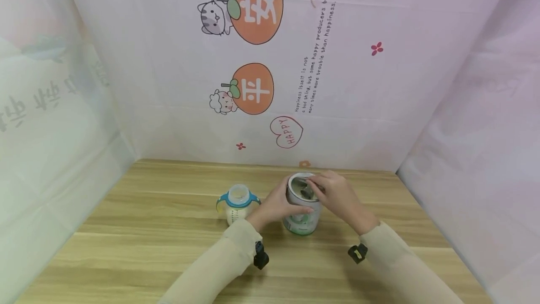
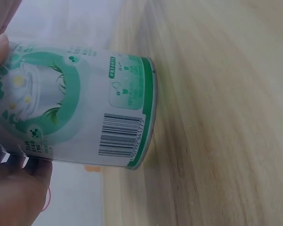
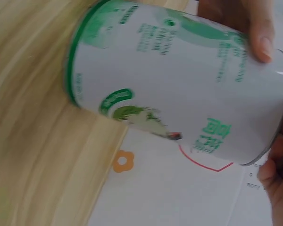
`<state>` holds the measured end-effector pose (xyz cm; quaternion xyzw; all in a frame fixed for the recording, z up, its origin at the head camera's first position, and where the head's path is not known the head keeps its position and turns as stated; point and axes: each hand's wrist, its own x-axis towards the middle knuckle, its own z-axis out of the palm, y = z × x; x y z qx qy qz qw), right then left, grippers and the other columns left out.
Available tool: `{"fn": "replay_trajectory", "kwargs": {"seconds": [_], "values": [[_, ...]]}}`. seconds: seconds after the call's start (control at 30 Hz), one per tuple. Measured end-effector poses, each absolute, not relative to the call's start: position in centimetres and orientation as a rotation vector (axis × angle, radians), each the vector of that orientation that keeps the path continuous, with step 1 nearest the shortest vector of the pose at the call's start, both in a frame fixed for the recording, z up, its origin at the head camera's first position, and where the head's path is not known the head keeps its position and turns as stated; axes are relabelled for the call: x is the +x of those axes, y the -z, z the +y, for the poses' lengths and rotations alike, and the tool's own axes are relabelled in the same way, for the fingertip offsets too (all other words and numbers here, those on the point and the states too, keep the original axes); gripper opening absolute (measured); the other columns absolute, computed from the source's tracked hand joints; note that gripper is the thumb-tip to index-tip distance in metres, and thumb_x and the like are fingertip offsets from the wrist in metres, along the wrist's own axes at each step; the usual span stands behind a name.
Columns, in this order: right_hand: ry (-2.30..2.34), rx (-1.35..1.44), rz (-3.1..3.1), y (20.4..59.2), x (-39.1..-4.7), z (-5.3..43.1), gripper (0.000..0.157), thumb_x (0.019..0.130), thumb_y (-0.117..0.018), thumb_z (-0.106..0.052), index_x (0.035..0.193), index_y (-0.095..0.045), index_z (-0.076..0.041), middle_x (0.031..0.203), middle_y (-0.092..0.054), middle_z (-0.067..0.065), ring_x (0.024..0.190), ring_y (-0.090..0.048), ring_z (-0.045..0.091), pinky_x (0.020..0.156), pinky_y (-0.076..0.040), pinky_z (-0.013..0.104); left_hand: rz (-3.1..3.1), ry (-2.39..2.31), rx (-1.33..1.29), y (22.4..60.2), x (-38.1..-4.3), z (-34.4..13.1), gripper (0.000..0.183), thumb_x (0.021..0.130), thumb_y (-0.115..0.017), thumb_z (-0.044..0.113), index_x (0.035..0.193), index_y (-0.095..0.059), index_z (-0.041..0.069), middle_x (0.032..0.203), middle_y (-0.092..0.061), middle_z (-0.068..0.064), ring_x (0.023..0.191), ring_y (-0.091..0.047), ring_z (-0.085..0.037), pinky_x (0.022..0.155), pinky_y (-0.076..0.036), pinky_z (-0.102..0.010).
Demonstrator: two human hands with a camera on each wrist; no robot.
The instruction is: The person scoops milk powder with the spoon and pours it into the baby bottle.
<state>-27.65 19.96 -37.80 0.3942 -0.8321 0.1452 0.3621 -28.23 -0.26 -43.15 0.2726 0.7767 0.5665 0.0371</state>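
An open milk powder can [image 1: 301,217], white with green print, stands on the wooden table in the head view. My left hand [image 1: 276,204] holds its near-left side, fingers and thumb spread around the wall. Over the rim on the other side, my right hand [image 1: 336,195] pinches the handle of a dark grey spoon [image 1: 307,193], whose bowl is down inside the can. The can's label and barcode [image 2: 121,136] show in the left wrist view. In the right wrist view, the right hand's fingertips [image 3: 269,172] are at the rim; the spoon is hidden there.
Left of the can stands a lidless baby bottle [image 1: 238,196] with blue handles and pale contents, close to my left wrist. The wooden table [image 1: 168,229] is bordered by printed white cloth [image 1: 354,107] at the back and both sides.
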Motion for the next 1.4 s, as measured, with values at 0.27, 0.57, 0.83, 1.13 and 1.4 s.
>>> {"fn": "replay_trajectory", "kwargs": {"seconds": [0.27,0.57,0.83,1.13,1.4], "values": [[-0.454,1.112,-2.312,36.9,-27.4,19.1,0.005,0.090,-0.076,-0.007,0.090,-0.078,-0.003,0.078,-0.070,0.003,0.062,-0.059,0.008,0.054,-0.050,0.020,2.365,-1.758,0.834,43.4,-28.1,-0.4,0.095,0.079,-0.087,0.036,0.154,-0.029,0.028,0.142,-0.047,0.006,0.126,-0.052,-0.019,0.102,-0.045,-0.038],[-0.559,1.137,-2.500,36.3,-27.3,18.5,0.011,0.092,-0.072,-0.009,0.083,-0.078,-0.008,0.069,-0.061,-0.009,0.055,-0.044,0.001,0.048,-0.042,0.020,2.359,-1.764,0.843,43.2,-27.9,-0.5,0.093,0.081,-0.086,0.035,0.154,-0.030,0.026,0.142,-0.048,0.004,0.121,-0.054,-0.015,0.100,-0.047,-0.038],[-0.805,1.094,-2.612,36.3,-27.7,18.9,0.012,0.095,-0.070,-0.011,0.096,-0.080,-0.005,0.070,-0.065,-0.006,0.056,-0.049,0.003,0.049,-0.044,0.021,2.378,-1.732,0.808,43.5,-28.1,-0.5,0.095,0.078,-0.087,0.041,0.153,-0.030,0.032,0.141,-0.047,0.010,0.121,-0.053,-0.011,0.100,-0.046,-0.037],[-1.044,0.951,-2.724,35.8,-27.7,19.4,0.020,0.097,-0.069,-0.023,0.102,-0.080,-0.007,0.072,-0.066,0.000,0.057,-0.050,0.009,0.050,-0.042,0.023,2.389,-1.716,0.806,43.4,-27.8,-0.6,0.096,0.078,-0.087,0.042,0.154,-0.028,0.031,0.137,-0.050,0.010,0.119,-0.054,-0.011,0.099,-0.046,-0.038],[-1.165,0.813,-2.702,35.5,-27.5,20.3,0.027,0.098,-0.068,-0.029,0.106,-0.078,-0.005,0.093,-0.075,0.003,0.075,-0.065,0.022,0.064,-0.055,0.031,2.376,-1.728,0.831,43.1,-27.7,-0.6,0.097,0.081,-0.085,0.039,0.156,-0.026,0.022,0.137,-0.052,0.006,0.121,-0.053,-0.014,0.102,-0.044,-0.044]]}}
